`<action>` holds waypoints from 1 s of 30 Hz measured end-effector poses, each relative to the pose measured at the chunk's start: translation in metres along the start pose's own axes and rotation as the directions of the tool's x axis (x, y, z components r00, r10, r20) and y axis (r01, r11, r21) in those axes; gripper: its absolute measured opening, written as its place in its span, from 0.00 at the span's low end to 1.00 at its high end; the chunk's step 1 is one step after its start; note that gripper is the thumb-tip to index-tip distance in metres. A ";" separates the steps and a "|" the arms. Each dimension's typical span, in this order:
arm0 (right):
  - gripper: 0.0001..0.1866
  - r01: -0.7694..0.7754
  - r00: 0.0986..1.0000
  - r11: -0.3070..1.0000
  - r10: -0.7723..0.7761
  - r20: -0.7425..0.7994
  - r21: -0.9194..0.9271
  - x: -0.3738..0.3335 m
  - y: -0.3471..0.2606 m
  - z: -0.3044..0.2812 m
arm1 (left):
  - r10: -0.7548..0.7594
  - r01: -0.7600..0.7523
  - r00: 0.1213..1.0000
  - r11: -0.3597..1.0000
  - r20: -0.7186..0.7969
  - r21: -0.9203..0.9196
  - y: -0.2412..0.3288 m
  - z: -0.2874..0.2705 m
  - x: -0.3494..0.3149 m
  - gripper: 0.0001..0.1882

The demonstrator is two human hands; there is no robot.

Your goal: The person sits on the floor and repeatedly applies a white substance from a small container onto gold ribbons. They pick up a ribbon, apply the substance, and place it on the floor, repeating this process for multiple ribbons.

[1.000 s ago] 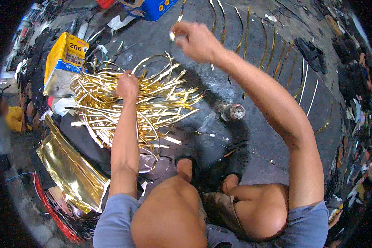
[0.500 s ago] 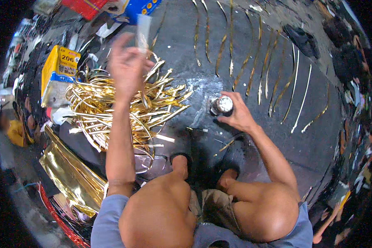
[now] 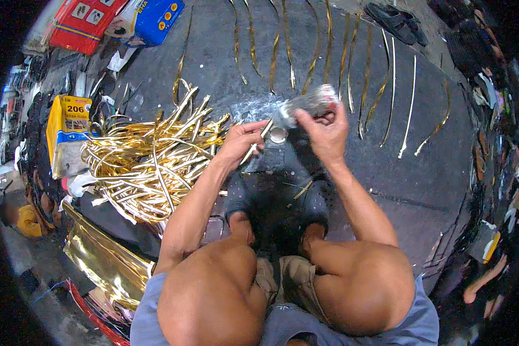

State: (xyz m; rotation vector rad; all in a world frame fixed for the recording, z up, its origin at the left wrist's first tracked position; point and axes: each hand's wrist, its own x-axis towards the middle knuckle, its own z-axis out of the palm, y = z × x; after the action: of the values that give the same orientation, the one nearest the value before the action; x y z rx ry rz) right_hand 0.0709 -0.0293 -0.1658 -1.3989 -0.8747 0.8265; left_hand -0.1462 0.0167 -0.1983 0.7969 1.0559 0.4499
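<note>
My left hand is closed, pinching a narrow gold strip in front of me. My right hand grips a grimy grey-white, roughly cylindrical bottle, tilted so its left end meets or nearly meets the strip's upper end. Motion blurs the bottle, and I cannot tell what is at its mouth. Just below that end shows a small round whitish disc. Left of my left hand lies a tangled heap of shiny gold strips.
Several gold strips lie spaced out across the dark mat. A yellow box stands beside the heap. Red and blue packages sit at the far left, dark sandals at the far right. Gold sheeting lies near left.
My left hand has come down and right from above the heap, now with the strip near the bottle. My right hand has raised and tilted the bottle. The whole view has shifted.
</note>
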 end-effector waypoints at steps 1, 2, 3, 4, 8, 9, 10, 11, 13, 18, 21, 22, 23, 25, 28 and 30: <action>0.33 0.021 1.000 0.996 -0.019 0.025 -0.081 -0.004 0.007 0.002 | -0.054 0.053 0.998 0.996 -0.023 -0.069 0.003 0.009 -0.002 0.30; 0.35 0.040 0.997 0.988 -0.031 0.065 -0.150 -0.010 0.009 0.008 | -0.083 0.085 0.996 0.992 0.028 -0.097 0.002 0.004 -0.004 0.30; 0.37 0.040 0.998 0.974 -0.028 0.055 -0.222 -0.015 0.007 0.009 | -0.110 0.119 0.991 0.985 0.081 -0.124 -0.003 -0.005 -0.004 0.30; 0.35 0.002 0.999 0.944 0.012 0.041 -0.330 -0.015 0.009 0.007 | -0.135 0.155 0.982 0.977 0.135 -0.148 -0.007 -0.014 -0.005 0.29; 0.36 -0.141 0.990 0.804 0.119 -0.076 -0.577 -0.010 0.040 -0.036 | -0.122 0.115 0.991 0.986 0.056 0.120 -0.008 -0.012 -0.006 0.18; 0.35 -0.129 0.991 0.826 0.085 -0.106 -0.548 -0.008 0.044 -0.043 | -0.064 0.063 0.998 0.943 -0.010 0.327 -0.002 -0.008 -0.003 0.14; 0.35 -0.117 0.989 0.846 0.052 -0.138 -0.520 -0.008 0.048 -0.048 | 0.000 0.010 1.000 0.911 -0.024 0.413 -0.004 -0.010 0.008 0.13; 0.35 -0.138 0.987 0.865 0.082 -0.136 -0.482 -0.008 0.039 -0.045 | 0.012 -0.005 1.000 0.877 -0.012 0.480 -0.007 -0.014 0.017 0.11; 0.36 -0.028 0.998 0.941 0.010 -0.054 -0.338 -0.007 0.037 -0.031 | 0.070 -0.053 0.998 0.775 -0.002 0.630 -0.010 -0.019 0.033 0.10; 0.34 0.092 0.966 0.824 0.063 0.252 -0.559 -0.019 0.036 0.004 | 0.117 -0.067 0.993 0.625 -0.008 0.778 -0.018 -0.028 0.060 0.10; 0.40 0.535 0.843 0.663 -0.374 0.388 -0.524 -0.029 0.059 0.012 | 0.232 -0.103 0.973 0.493 -0.016 0.864 -0.016 -0.023 0.059 0.08; 0.40 0.533 0.842 0.655 -0.346 0.414 -0.535 -0.031 0.065 0.010 | 0.273 -0.119 0.962 0.455 -0.011 0.883 -0.015 -0.021 0.056 0.08; 0.39 0.525 0.843 0.649 -0.309 0.440 -0.551 -0.037 0.067 0.010 | 0.267 -0.103 0.964 0.313 0.017 0.944 -0.013 -0.017 0.052 0.16; 0.38 0.452 0.873 0.669 -0.197 0.446 -0.589 -0.040 0.064 0.002 | 0.455 -0.362 0.871 0.343 0.184 0.867 -0.001 0.006 0.030 0.25; 0.37 0.427 0.885 0.705 -0.198 0.421 -0.566 -0.040 0.060 0.004 | 0.597 -0.593 0.742 0.374 0.304 0.713 -0.003 0.013 0.015 0.32; 0.34 0.109 0.933 0.889 0.063 0.355 -0.444 -0.035 0.062 0.000 | 0.602 -0.618 0.732 0.390 0.319 0.683 -0.005 0.012 0.012 0.33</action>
State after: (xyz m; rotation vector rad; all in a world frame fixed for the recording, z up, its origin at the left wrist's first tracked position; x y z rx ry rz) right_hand 0.0566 -0.0598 -0.2286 -1.6651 -1.4437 0.9121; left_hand -0.1299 0.0172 -0.2061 2.0149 0.8775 0.6230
